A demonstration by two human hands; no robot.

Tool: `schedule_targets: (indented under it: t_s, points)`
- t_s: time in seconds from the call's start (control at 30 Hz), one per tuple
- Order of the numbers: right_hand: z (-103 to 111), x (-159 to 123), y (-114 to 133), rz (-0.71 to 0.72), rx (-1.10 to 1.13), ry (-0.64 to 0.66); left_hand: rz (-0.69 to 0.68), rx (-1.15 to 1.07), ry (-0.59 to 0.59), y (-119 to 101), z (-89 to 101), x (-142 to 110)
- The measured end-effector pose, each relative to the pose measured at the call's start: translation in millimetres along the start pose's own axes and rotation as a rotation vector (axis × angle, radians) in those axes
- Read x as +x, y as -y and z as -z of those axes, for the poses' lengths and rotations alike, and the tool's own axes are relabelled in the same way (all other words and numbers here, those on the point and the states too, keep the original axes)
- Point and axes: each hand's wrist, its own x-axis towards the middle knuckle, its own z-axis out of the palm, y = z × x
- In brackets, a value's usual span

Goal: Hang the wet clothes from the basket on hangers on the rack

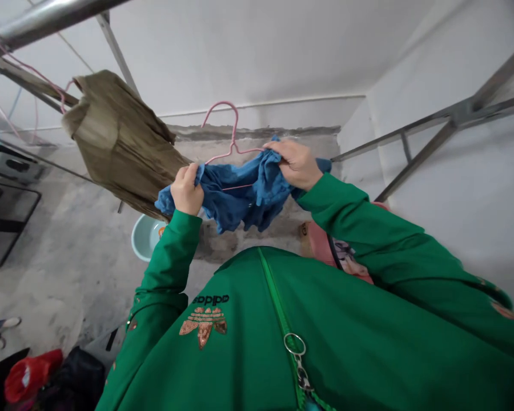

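A blue garment [240,200], bunched and hanging in folds, is stretched between my two hands in front of my chest. A pink hanger [233,128] sits inside it, its hook standing up free above the cloth. My left hand [188,188] is closed on the garment's left shoulder area. On the other side my right hand [297,164] grips the cloth near the collar, thumb and fingers pressed together. Whether the fingers also hold the hanger's arms under the fabric is hidden.
An olive garment [120,131] hangs on a pink hanger from the metal rail [47,23] at upper left. Below it a pale green basin [142,242] stands on the concrete floor. Metal frame bars [415,160] run along the right, and a pink box-like item [319,242] lies beneath my right arm.
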Motion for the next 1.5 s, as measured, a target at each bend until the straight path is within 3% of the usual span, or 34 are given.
schedule_targets:
  t_s: [0.1,0.2,0.27,0.33,0.4,0.47,0.57,0.7,0.77,0.97,1.13,1.37,1.43,1.5]
  points:
    - [14.0,3.7,-6.5,-0.037,-0.16,-0.034,0.027,-0.223,-0.106,10.9,5.9,0.7]
    - [32.3,2.6,-19.2,-0.09,-0.281,-0.061,0.12,-0.407,-0.238,22.3,27.0,-2.2]
    - [41.5,1.9,-24.3,-0.095,-0.342,-0.082,0.141,-0.496,-0.18,27.9,47.3,-7.7]
    - [46.7,1.1,-25.6,-0.085,-0.389,-0.103,0.133,-0.561,-0.05,35.3,64.9,-13.9]
    - [48.8,0.0,-24.7,-0.075,-0.408,-0.12,0.116,-0.583,0.026,48.3,71.1,-17.5]
    - [50.1,-1.3,-22.9,-0.034,-0.394,-0.152,0.107,-0.512,0.041,66.4,61.0,-16.7]
    - [54.7,-1.3,-19.4,0.104,-0.303,-0.237,0.089,-0.285,0.149,89.7,23.4,-9.4]
    - [66.9,1.5,-15.0,0.169,-0.184,-0.318,-0.031,-0.161,0.254,85.9,-18.9,4.6]
    - [72.6,1.9,-14.6,0.151,-0.172,-0.35,-0.068,-0.11,0.293,72.6,-23.3,12.5]
    - [73.1,-0.7,-8.4,0.022,-0.154,-0.334,-0.27,0.07,0.429,30.0,-7.2,31.8]
    - [67.0,7.7,7.1,-0.009,-0.115,-0.187,-0.301,0.031,0.31,7.6,-5.2,38.7]
    - [93.0,14.4,-13.3,-0.213,-0.08,0.132,-0.276,-0.2,0.11,33.2,8.6,47.9]
    - [98.6,15.8,-17.7,-0.296,-0.133,0.14,-0.25,-0.212,0.066,39.3,13.7,50.5]
    - [101.2,18.4,-16.6,-0.391,-0.247,0.047,-0.234,-0.204,0.029,42.5,19.7,53.7]
